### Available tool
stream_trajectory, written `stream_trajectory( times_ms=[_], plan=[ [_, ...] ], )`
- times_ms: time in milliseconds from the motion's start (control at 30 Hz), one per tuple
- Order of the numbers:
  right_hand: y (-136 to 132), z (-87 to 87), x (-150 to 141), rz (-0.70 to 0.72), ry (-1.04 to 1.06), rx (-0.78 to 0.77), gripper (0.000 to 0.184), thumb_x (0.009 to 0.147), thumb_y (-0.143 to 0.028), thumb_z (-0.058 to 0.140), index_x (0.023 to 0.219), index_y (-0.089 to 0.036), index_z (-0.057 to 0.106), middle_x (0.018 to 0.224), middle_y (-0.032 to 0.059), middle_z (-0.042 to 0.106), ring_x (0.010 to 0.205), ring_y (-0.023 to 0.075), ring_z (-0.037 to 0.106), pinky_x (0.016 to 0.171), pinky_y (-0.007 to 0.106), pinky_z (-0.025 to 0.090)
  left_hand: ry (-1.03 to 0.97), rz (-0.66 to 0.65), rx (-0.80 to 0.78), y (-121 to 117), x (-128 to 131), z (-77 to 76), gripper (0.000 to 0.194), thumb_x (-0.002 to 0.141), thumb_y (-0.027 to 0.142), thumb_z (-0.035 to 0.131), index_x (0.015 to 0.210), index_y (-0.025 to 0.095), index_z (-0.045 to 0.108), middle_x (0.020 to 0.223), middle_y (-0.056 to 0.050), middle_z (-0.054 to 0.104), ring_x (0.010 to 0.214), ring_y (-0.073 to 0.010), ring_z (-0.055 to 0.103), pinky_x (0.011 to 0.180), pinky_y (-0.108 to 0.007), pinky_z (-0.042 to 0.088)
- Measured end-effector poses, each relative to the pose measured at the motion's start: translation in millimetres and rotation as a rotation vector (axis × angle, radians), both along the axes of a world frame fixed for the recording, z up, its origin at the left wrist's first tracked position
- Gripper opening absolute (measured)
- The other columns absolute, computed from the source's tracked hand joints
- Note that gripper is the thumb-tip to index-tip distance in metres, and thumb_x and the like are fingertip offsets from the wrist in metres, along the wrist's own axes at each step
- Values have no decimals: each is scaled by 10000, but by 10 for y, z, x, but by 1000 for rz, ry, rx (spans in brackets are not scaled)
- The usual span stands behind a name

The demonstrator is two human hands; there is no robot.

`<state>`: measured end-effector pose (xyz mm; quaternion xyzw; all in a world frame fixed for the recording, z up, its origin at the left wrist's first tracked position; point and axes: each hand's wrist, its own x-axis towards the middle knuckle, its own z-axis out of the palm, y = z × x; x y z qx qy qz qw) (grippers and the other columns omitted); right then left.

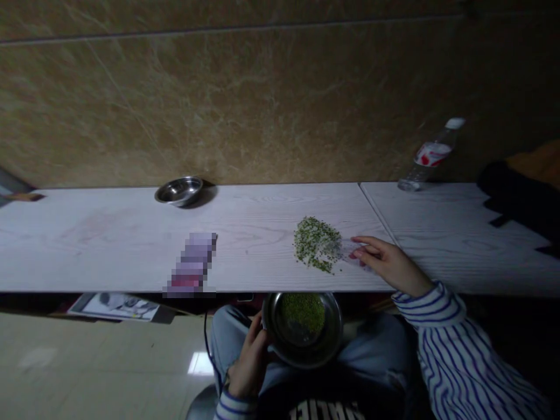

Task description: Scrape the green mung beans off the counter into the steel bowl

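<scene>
Left hand (249,359) is gripping the lap bowl (301,353) by its left side, fingers closed on it. Bowl is sitting over the jeans (371,356), just below the worktop (254,256), far rim being hidden by the front edge. Green grains (306,312) are lying inside. Can't tell if the thighs are bearing any weight. If they aren't, that one-sided grip is the weak point: a slip or a knee twitch could be tipping the lot onto the floor (109,356).

Right hand (391,265) is hovering low or resting at the pile's right side, fingers part bent, thumb near index. Something pale and see-through is showing by the fingertips; too blurred, so can't tell if they're pinching it or only pressing on it.

Pile (312,239), green and white mixed, is lying on the worktop near the front edge. No lip is guarding that edge, so a hard sideways or forward swipe could be scattering grains past the bowl. A few strays are already lying at its front right. Cause to watch: careless force. White bits falling in would be mingling with the green.

Far bowl (178,192) and bottle (431,157) are standing well apart; low risk.
</scene>
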<state>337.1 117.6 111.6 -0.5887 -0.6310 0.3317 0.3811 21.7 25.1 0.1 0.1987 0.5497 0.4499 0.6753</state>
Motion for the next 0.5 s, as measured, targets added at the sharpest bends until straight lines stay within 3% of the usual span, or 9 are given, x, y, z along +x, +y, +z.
stream_trajectory(
  times_ms=[200,500],
  plan=[
    [-134,-66,30,16,-119,-19,334,827,-432,582,1046,-211,703,896,56,763,799,205,714,711,301,570,-109,38,-17,65,194,91,588,681,329,743,1243,228,601,1107,-79,724,1031,-308,648,716,-331,530],
    [-210,-49,-117,97,-246,23,267,866,-339,563,1048,-223,720,983,43,766,852,204,713,751,304,567,-277,41,5,80,287,-3,526,731,242,704,1250,228,620,1263,-87,671,1206,-311,565,961,-403,469]
  ],
)
